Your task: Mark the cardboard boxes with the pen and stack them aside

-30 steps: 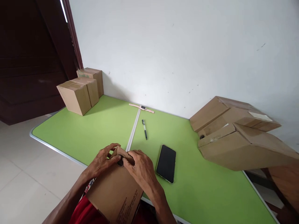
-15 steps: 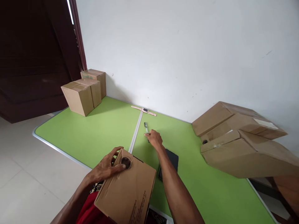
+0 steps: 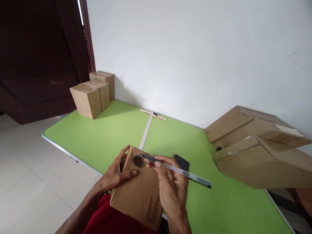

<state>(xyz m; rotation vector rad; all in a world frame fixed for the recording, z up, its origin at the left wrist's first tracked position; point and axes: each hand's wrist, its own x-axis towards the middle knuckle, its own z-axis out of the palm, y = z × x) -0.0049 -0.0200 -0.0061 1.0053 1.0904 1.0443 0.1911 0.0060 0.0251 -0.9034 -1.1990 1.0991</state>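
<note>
My left hand (image 3: 117, 175) grips a brown cardboard box (image 3: 138, 198) by its left side, thumb lying on the upper face and fingers over the far left edge. A dark round piece (image 3: 138, 161) with a ring around it sits on that face near the far corner; whether it is recessed I cannot tell. Between the thumb and fingers of my right hand (image 3: 172, 182) is a slim pen (image 3: 175, 169) with a clear barrel and dark ends. Its tip points left, at the upper edge of the round piece; contact is unclear.
A dark phone (image 3: 182, 162) lies on the green table (image 3: 219, 204) behind my right hand. A pink-strapped watch (image 3: 155, 114) rests near the wall. Several cardboard boxes (image 3: 84, 100) stand at the far left, and larger cartons (image 3: 263, 159) at the right.
My right hand has picked the pen up from the table and brought it back over the box. My left thumb has slid off the round piece, onto the cardboard beside it.
</note>
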